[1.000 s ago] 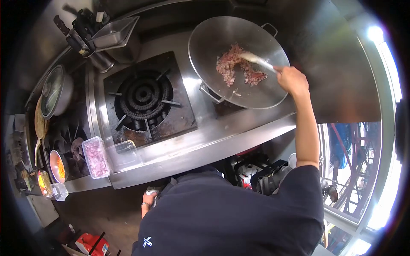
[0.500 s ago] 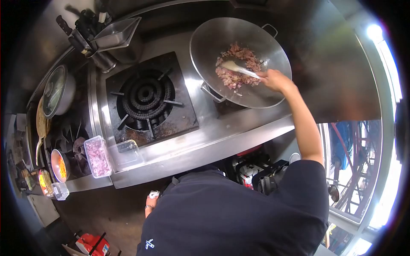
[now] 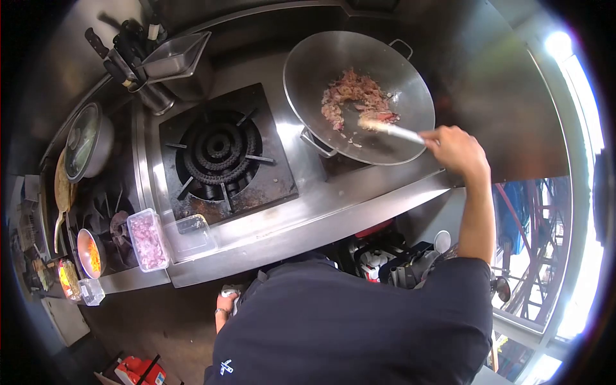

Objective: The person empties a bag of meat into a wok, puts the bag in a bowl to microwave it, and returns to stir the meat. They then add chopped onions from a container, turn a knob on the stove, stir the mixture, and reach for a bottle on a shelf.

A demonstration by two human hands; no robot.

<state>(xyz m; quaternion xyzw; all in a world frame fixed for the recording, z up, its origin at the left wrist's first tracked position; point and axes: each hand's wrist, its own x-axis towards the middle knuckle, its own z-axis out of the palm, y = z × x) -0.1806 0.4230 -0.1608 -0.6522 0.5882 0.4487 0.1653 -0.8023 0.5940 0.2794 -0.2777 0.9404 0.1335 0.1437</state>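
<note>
My right hand grips the pale handle of a spatula at the right rim of a large metal wok. The spatula's light-coloured head lies in chopped, pinkish-brown meat, against the lower right of the pile. Low beside my body, my left hand is closed around a white, crumpled thing that looks like a cloth. My torso partly covers it.
Left of the wok is a burner. A plastic tub of chopped pinkish pieces and a clear lid lie near the counter edge. Farther left are an orange-filled bowl and a lidded pot. Knives stand at the back.
My right hand has drawn the spatula right and toward me, from the middle of the meat to its lower right. Some meat has shifted with it. My left hand stays low at my side.
</note>
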